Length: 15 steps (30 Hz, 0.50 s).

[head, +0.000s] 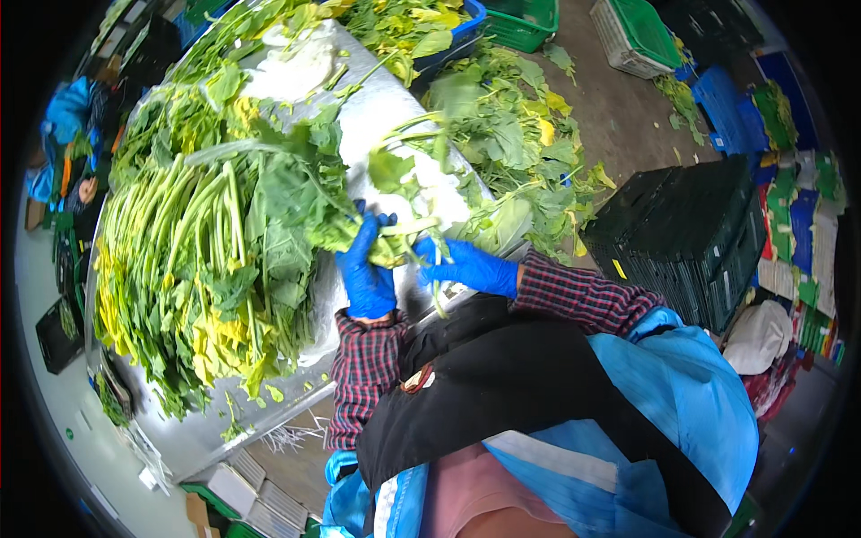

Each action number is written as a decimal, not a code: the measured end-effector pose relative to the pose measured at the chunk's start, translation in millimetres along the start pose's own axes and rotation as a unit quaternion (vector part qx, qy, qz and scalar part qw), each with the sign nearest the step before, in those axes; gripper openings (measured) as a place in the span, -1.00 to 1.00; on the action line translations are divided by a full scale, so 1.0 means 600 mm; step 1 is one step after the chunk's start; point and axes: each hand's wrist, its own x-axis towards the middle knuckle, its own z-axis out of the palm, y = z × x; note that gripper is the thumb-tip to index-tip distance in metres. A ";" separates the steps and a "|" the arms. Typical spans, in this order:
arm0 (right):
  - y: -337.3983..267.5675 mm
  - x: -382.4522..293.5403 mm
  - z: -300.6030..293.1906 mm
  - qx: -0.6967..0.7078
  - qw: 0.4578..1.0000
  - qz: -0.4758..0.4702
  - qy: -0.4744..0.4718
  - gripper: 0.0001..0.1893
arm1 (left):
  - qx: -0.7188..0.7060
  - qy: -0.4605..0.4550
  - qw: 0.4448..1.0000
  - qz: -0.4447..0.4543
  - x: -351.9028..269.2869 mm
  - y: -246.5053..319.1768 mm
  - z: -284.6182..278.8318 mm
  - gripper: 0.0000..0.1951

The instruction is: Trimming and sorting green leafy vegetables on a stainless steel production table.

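My left hand [366,269], in a blue glove, grips a bunch of leafy greens [289,178] near the stalk ends, over the metal table. The leaves spread away to the upper left. Close by on the right, my gloved right hand [464,265] is at the cut end of a pale stalk [410,226]. A thin stalk [438,296] hangs across its fingertips; blur hides whether they pinch it. Left of my hands lies a big heap of long-stemmed greens [195,215], stems side by side, with some yellow leaves [225,343].
Loose leaves [518,141] are piled beyond the table's [366,111] right edge. A blue crate [464,30] of greens stands at the far end. Stacked dark crates [672,235] are on my right. Another person's hand [87,189] shows at far left. A blurred leaf [457,97] appears above the pile.
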 end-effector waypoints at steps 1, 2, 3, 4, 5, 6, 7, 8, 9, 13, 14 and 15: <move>-0.018 -0.011 0.000 0.029 0.997 0.039 -0.053 -0.71 | -0.002 0.004 1.000 -0.011 -0.002 0.009 0.000 -0.61; -0.021 -0.014 -0.009 0.029 0.998 0.036 -0.048 -0.71 | -0.004 0.008 1.000 -0.019 -0.007 0.021 -0.001 -0.62; -0.024 -0.012 -0.026 -0.008 0.999 0.017 -0.049 -0.71 | -0.004 0.037 0.999 -0.016 -0.011 0.033 -0.004 -0.65; -0.028 -0.009 -0.044 -0.046 0.998 -0.001 -0.051 -0.70 | 0.035 0.021 0.999 -0.022 -0.024 0.043 -0.005 -0.66; -0.041 -0.006 -0.063 -0.109 0.993 -0.013 -0.048 -0.67 | 0.041 0.036 0.999 0.002 -0.029 0.044 -0.018 -0.67; -0.064 -0.010 -0.083 -0.240 0.969 -0.050 -0.016 -0.66 | 0.048 0.051 0.997 0.024 -0.030 0.042 -0.033 -0.68; -0.025 0.004 -0.124 -0.122 0.977 -0.174 0.021 -0.66 | 0.017 0.040 0.999 0.015 -0.025 0.058 -0.053 -0.77; -0.075 -0.011 -0.141 -0.112 0.992 0.003 0.063 -0.64 | 0.001 0.074 0.997 0.015 -0.029 0.073 -0.073 -0.76; -0.114 -0.011 -0.175 -0.305 0.946 0.099 0.050 -0.57 | 0.035 0.063 0.997 0.011 -0.036 0.080 -0.069 -0.72; -0.155 0.047 -0.236 -0.759 0.633 0.028 0.149 -0.40 | 0.072 0.020 0.997 -0.001 -0.054 0.081 -0.051 -0.51; -0.157 0.075 -0.234 -0.738 0.636 -0.063 0.219 -0.39 | 0.023 0.017 1.000 -0.012 -0.055 0.079 -0.035 -0.50; -0.168 0.108 -0.207 -0.649 0.731 -0.050 0.204 -0.37 | -0.022 -0.016 0.998 -0.060 -0.052 0.075 -0.048 -0.53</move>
